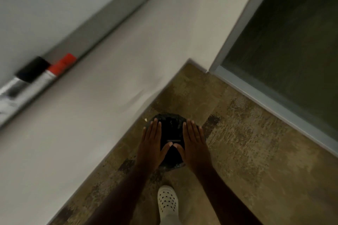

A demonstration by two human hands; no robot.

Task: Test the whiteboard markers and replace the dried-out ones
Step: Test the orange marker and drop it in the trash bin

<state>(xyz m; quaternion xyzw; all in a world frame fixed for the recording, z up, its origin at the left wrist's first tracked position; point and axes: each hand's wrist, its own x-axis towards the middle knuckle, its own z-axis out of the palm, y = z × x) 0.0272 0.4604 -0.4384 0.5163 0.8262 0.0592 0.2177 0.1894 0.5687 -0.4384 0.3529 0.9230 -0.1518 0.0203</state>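
Two whiteboard markers lie on the grey tray (102, 29) under the whiteboard (36, 2) at the left: one with a black cap (33, 69) and one with a red cap (63, 65), both blurred. Far from them, my left hand (152, 144) and my right hand (194, 144) are held out flat over a black bin (171, 133) on the floor, fingers straight, thumbs nearly touching. Neither hand holds anything. I cannot tell whether the hands touch the bin.
A cream wall (109, 97) runs below the board down to a mottled brown floor (256, 160). A dark glass panel in a grey frame (292, 42) stands at the right. My white perforated shoe (168, 201) is just behind the bin.
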